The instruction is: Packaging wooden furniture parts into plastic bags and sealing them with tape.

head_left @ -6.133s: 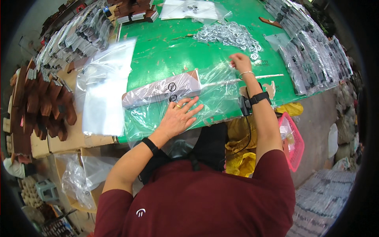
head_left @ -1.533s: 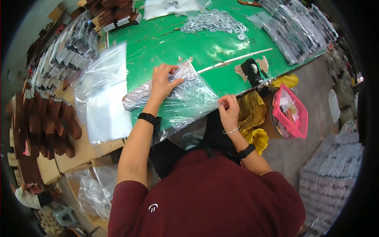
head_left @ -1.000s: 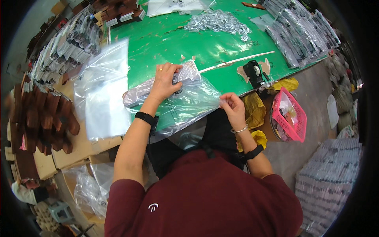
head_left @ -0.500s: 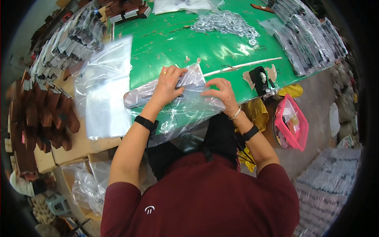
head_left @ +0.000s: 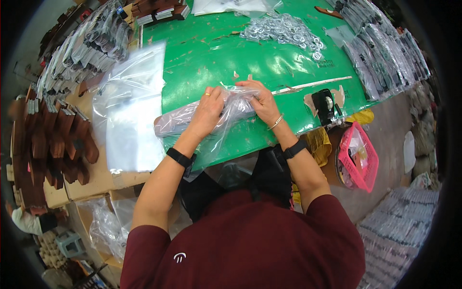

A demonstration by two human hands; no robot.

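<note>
A long wrapped piece (head_left: pixel 174 120) in a clear plastic bag lies on the green tabletop in front of me; what is inside shows only as a reddish-brown shape. My left hand (head_left: pixel 209 111), with a ring on one finger, is curled over the middle of the bag and grips it. At the bag's right end, my right hand (head_left: pixel 263 103) holds bunched film (head_left: pixel 236 102) between its fingers. A fold of loose film hangs from there toward the table's near edge. Fingertips of both hands are partly covered by the plastic.
Flat clear bags (head_left: pixel 134 130) lie at the left, beside stacked brown wooden pieces (head_left: pixel 57 139). Metal rings (head_left: pixel 284 30) are heaped at the back. A black tape dispenser (head_left: pixel 323 106) stands at the right edge, above a pink basket (head_left: pixel 368 168). Bagged bundles (head_left: pixel 385 58) fill the far right.
My right hand has moved up and slightly left, drawing the loose film up over the wrapped piece. My left hand has shifted slightly right and down, still on the bag.
</note>
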